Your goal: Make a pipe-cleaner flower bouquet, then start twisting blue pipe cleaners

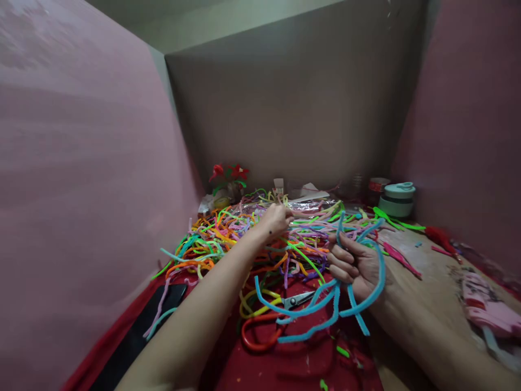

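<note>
Several blue pipe cleaners (376, 282) are gripped in my right hand (348, 260), their ends curling out on both sides and hanging over the red cloth. My left hand (277, 220) reaches over the big tangled pile of coloured pipe cleaners (232, 231), its fingers curled; what it holds, if anything, is too small to name. Below the hands, scissors (299, 300) with red and yellow handles lie on the red cloth (309, 366), partly behind the blue ends.
Red flowers (234, 172) and a mint lidded container (396, 200) stand at the back. A dark flat object (142, 331) lies at left, a pink tool (488, 307) at right. Pink walls rise on both sides.
</note>
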{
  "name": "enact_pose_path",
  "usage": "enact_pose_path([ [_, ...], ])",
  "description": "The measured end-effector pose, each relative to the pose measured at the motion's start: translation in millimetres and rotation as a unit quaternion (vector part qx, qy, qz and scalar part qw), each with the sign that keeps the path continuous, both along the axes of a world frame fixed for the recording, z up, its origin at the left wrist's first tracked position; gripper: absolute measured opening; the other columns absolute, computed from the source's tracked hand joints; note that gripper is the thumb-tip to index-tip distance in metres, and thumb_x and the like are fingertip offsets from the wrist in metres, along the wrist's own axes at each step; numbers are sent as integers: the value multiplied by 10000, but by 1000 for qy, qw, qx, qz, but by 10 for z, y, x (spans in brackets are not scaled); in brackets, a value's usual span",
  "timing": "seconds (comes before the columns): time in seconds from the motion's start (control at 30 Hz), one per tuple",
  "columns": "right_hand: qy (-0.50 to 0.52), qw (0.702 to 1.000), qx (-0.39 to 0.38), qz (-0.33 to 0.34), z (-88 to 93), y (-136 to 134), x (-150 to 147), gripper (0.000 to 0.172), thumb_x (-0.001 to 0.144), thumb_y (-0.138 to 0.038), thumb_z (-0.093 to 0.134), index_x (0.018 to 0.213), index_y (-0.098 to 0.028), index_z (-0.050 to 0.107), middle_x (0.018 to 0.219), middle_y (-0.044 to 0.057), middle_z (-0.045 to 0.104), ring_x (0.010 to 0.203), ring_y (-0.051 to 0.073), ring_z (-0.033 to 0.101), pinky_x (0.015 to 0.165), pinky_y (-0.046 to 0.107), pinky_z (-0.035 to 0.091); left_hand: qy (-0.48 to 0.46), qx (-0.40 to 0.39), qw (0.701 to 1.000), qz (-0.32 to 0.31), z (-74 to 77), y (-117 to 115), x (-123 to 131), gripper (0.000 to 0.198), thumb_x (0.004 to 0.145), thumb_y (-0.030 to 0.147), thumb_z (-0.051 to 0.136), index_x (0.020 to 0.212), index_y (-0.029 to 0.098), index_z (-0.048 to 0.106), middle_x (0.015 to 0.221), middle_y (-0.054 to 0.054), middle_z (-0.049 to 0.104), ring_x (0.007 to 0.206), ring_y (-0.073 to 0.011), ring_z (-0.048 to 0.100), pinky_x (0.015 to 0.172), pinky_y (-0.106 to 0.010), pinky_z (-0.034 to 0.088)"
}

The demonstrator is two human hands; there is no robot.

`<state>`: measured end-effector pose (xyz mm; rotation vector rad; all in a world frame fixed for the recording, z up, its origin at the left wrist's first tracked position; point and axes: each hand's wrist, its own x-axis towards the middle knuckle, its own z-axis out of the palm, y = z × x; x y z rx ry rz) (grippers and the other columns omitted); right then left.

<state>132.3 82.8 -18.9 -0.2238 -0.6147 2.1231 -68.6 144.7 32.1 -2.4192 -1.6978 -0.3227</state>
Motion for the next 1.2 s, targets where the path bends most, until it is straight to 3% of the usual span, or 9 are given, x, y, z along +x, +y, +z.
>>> enact_pose_path([
  [0.13, -1, 1000, -8, -27, -37, 65, 11, 74, 773, -180, 594, 753, -111, 574, 413, -107, 309, 292, 22, 191, 281, 134, 202, 18, -59, 998, -7, -89, 89, 69, 165, 719, 223, 564, 731, 183, 724, 654, -53, 676, 638, -170, 589, 603, -250, 396],
  [0.27, -10, 999, -37, -38, -67, 84, -15, 120, 801, -173, 537, 724, -98, 590, 386, -102, 307, 280, 24, 175, 271, 143, 192, 34, -77, 996, -14, -113, -64, 46, 212, 714, 160, 502, 746, 183, 711, 682, -47, 680, 648, -156, 582, 593, -236, 378],
  [0.43, -1, 997, -28, -65, -42, 82, -28, 150, 840, -174, 468, 836, -118, 608, 389, -96, 320, 272, 33, 175, 273, 141, 188, 55, -79, 995, 12, -119, -226, 9, 203, 727, 126, 458, 714, 133, 661, 665, -84, 647, 594, -171, 558, 547, -260, 371],
  [0.6, -19, 998, 15, -50, -18, 66, -48, 199, 829, -186, 487, 994, -146, 590, 427, -75, 417, 270, 32, 206, 277, 138, 185, 62, -52, 997, 2, -108, -380, -131, 150, 759, 188, 483, 802, 170, 626, 782, -64, 625, 785, -194, 551, 678, -284, 413],
  [0.8, -71, 997, -32, -20, -129, 58, -126, 224, 863, -207, 434, 1058, -186, 540, 494, -29, 550, 266, 28, 247, 285, 127, 198, 70, -31, 996, -47, -168, -728, -244, 82, 784, 188, 516, 768, 181, 596, 842, -44, 587, 867, -193, 491, 768, -309, 412],
  [1.0, -154, 982, -103, -34, -92, 16, -186, 164, 895, -171, 361, 905, -151, 523, 460, -14, 562, 249, 28, 249, 267, 125, 179, 134, 30, 989, -61, -234, -996, -247, 162, 859, 173, 430, 825, 167, 589, 849, -75, 574, 816, -213, 450, 739, -348, 399],
  [1.2, -187, 974, -123, -26, -77, -4, -200, 154, 880, -153, 388, 759, -145, 483, 451, -5, 566, 246, 18, 254, 262, 122, 171, 167, -6, 984, -61, -275, -1161, -303, 154, 863, 164, 425, 903, 166, 574, 876, -75, 568, 798, -208, 442, 708, -339, 394],
])
